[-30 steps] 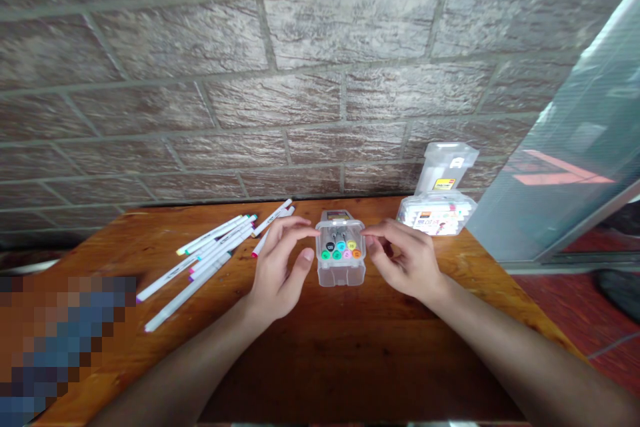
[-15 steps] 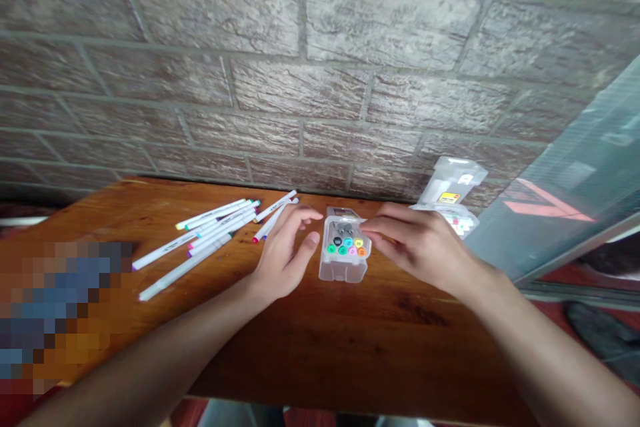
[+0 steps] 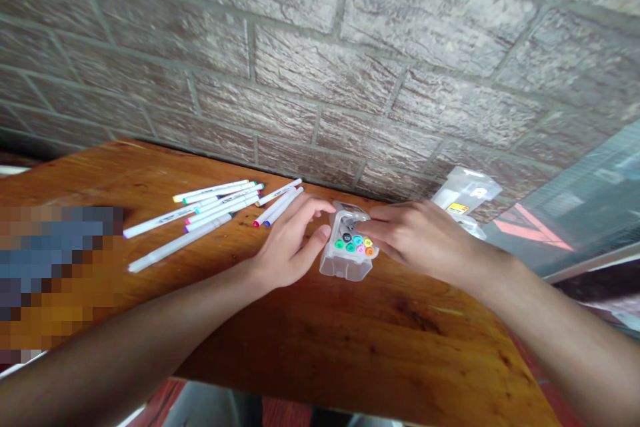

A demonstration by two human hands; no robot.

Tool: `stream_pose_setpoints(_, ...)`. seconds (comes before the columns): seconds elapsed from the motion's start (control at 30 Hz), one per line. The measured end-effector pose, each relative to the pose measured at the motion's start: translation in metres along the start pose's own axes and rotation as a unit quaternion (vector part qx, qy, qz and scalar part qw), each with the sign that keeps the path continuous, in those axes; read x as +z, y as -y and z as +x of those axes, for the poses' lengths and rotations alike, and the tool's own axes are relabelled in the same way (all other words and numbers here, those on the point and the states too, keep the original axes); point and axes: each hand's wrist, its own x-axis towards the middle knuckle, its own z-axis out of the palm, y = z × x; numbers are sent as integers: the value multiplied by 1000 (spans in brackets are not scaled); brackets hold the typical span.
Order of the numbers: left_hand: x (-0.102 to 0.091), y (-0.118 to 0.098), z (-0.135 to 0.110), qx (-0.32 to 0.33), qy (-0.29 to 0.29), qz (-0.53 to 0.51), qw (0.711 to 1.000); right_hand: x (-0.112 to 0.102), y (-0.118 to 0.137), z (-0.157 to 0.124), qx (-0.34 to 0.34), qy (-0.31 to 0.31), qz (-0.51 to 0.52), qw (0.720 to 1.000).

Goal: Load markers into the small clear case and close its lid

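Note:
A clear plastic marker case (image 3: pixel 346 268) stands on the wooden table, with several round marker ends showing in its top, among them black, green, blue, yellow, pink and orange ones. Grey ends sit farther back in it. My left hand (image 3: pixel 293 243) is beside the case's left side, thumb and fingers apart and holding nothing; its thumb tip is at the case's edge. From the right, my right hand (image 3: pixel 423 233) reaches over the case's back right part with thumb and fingers pinched together. What lies between those fingertips, if anything, is hidden.
Several white markers (image 3: pixel 200 217) with coloured caps lie loose on the table (image 3: pixel 310 333) at the left. A second clear case (image 3: pixel 467 190) with a yellow label stands open behind my right hand. A stone-block wall (image 3: pixel 285 113) runs along the table's back edge.
The view has tilted and shifted a little. My right fingertips have moved inward over the grey ends in the case. My left hand has come closer to the case's left edge.

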Motion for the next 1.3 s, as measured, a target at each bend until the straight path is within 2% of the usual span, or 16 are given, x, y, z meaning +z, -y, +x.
stream_pose_setpoints(0.27,1,1,0,11,0,-2,1000,-6,0,6,-8,40,-23,999)
stream_pose_setpoints(0.7,1,2,-1,20,-1,4,1000,-3,-2,2,-15,50,-43,998)
stream_pose_setpoints(1.0,0,2,-1,14,8,8,1000,-7,2,6,-32,44,-89,995)
stream_pose_setpoints(1.3,0,0,0,11,10,16,1000,-10,10,2,-67,-3,-130,989)
